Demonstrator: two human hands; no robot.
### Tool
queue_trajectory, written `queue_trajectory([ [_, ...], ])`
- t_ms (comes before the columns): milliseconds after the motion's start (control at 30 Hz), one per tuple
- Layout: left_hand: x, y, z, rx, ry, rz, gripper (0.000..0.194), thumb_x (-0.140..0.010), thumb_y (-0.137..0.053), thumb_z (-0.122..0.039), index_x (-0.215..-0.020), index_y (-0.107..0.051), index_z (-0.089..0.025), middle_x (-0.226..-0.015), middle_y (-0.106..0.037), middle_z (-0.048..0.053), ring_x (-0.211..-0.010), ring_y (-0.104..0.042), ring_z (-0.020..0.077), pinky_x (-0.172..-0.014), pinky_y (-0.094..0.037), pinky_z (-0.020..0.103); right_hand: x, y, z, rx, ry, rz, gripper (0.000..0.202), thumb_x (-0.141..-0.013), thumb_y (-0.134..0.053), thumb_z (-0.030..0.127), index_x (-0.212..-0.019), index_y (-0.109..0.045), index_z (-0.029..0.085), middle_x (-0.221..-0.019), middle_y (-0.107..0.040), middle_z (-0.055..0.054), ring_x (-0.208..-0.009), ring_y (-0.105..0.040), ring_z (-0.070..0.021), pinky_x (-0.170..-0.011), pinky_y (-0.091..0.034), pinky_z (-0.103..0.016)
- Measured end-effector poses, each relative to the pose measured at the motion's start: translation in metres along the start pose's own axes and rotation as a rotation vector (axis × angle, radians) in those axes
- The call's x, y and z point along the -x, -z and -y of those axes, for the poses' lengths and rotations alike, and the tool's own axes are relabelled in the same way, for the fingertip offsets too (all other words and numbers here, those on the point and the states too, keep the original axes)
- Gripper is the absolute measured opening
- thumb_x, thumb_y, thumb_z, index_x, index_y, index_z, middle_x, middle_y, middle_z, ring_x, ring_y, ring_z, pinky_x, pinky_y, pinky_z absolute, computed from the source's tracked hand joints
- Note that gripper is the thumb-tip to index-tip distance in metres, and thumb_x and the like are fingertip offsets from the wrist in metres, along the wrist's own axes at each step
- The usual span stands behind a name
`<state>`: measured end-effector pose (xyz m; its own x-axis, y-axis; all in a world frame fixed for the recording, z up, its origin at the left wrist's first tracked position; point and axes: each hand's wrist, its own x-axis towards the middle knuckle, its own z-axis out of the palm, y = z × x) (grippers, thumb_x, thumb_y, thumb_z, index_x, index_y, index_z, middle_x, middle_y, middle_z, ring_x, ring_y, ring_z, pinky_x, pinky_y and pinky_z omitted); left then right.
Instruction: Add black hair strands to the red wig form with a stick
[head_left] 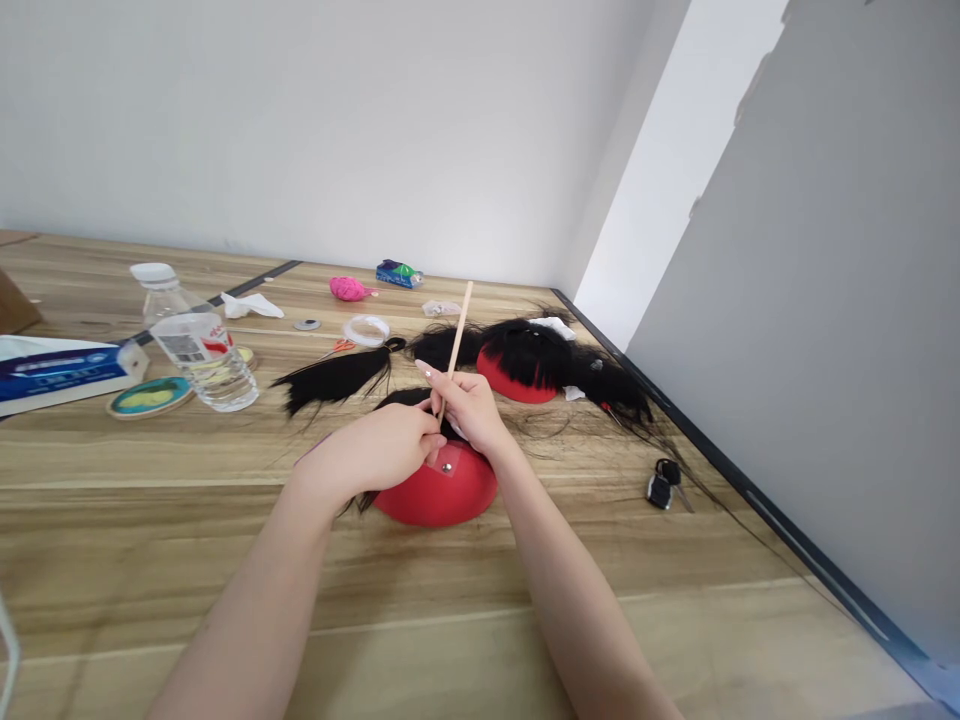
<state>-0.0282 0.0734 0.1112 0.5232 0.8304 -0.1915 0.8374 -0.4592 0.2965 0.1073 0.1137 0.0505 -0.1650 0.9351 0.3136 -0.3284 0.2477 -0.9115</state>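
Note:
A red dome-shaped form (439, 495) stands on the table in front of me, partly covered with black hair (405, 397). On its near side is a clear patch with a silver pin head (447, 467). My right hand (472, 408) is closed round a thin wooden stick (460, 330), which slants upward with its lower end down at the hair. From the left, my left hand (390, 445) rests on the dome, its fingers pinched close to the stick's lower end. Whatever those fingertips grip is hidden.
Behind stands a second red form (517, 380) with black hair. A hair bundle (341, 378), tape roll (366, 330), water bottle (199, 340), embroidery hoop (150, 397) and tissue pack (67, 372) lie left. A padlock-like black object (663, 484) lies right, near the grey partition (825, 300).

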Motion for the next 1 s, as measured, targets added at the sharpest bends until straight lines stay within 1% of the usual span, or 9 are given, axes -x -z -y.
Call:
queue_trajectory([
  [100,-0.0003,-0.0001,-0.0005,0.001,0.018,0.007,0.031,-0.086,-0.037,-0.028,-0.07,-0.063,-0.021,-0.084,-0.068,0.004,-0.067,-0.058,0.0175,-0.059,-0.036,0.029,-0.0003,-0.0002,-0.0001,0.023,0.004,0.0,0.046,-0.076,-0.069,0.049,-0.045,-0.054,0.018,-0.042,-0.045,0.005,-0.052,-0.061,-0.0126,-0.057,-0.048,-0.023],
  [300,-0.0008,-0.0006,-0.0002,-0.006,-0.004,0.013,0.03,-0.087,-0.039,-0.03,-0.073,-0.065,-0.022,-0.087,-0.068,0.004,-0.069,-0.059,0.0175,-0.058,-0.036,0.028,-0.0003,0.0001,-0.0021,0.04,0.022,0.0,0.046,-0.076,-0.069,0.049,-0.046,-0.053,0.018,-0.045,-0.05,0.003,-0.056,-0.063,-0.0141,-0.06,-0.048,-0.025],
  [467,-0.0007,-0.0007,0.0006,0.011,-0.016,0.011,0.031,-0.088,-0.04,-0.034,-0.076,-0.066,-0.022,-0.091,-0.069,0.004,-0.073,-0.06,0.0181,-0.061,-0.038,0.029,0.0005,-0.0013,-0.0005,0.022,0.014,-0.004,0.045,-0.077,-0.069,0.047,-0.046,-0.053,0.018,-0.045,-0.049,0.004,-0.054,-0.062,-0.0134,-0.06,-0.049,-0.024],
  [667,0.0007,0.0006,-0.0009,0.031,0.003,0.011,0.033,-0.088,-0.042,-0.04,-0.08,-0.068,-0.022,-0.092,-0.069,0.004,-0.074,-0.061,0.0183,-0.061,-0.04,0.028,0.0021,-0.0032,0.002,0.014,0.01,-0.008,0.044,-0.076,-0.07,0.045,-0.045,-0.053,0.018,-0.044,-0.049,0.004,-0.053,-0.061,-0.0129,-0.059,-0.048,-0.024],
  [800,0.0012,0.0018,-0.004,0.026,0.016,0.014,0.034,-0.088,-0.042,-0.041,-0.082,-0.069,-0.022,-0.093,-0.069,0.005,-0.073,-0.061,0.0187,-0.06,-0.04,0.028,0.0021,-0.0028,0.0016,0.041,0.021,-0.011,0.044,-0.076,-0.069,0.045,-0.046,-0.053,0.018,-0.045,-0.05,0.004,-0.052,-0.061,-0.0126,-0.057,-0.047,-0.023],
  [1000,0.0006,0.002,-0.0063,0.011,0.022,0.014,0.034,-0.089,-0.042,-0.043,-0.082,-0.069,-0.022,-0.094,-0.07,0.006,-0.075,-0.061,0.02,-0.061,-0.039,0.028,0.0007,-0.0013,0.0008,0.087,0.021,-0.026,0.044,-0.076,-0.068,0.049,-0.047,-0.054,0.018,-0.046,-0.051,0.003,-0.055,-0.062,-0.0138,-0.058,-0.048,-0.024],
])
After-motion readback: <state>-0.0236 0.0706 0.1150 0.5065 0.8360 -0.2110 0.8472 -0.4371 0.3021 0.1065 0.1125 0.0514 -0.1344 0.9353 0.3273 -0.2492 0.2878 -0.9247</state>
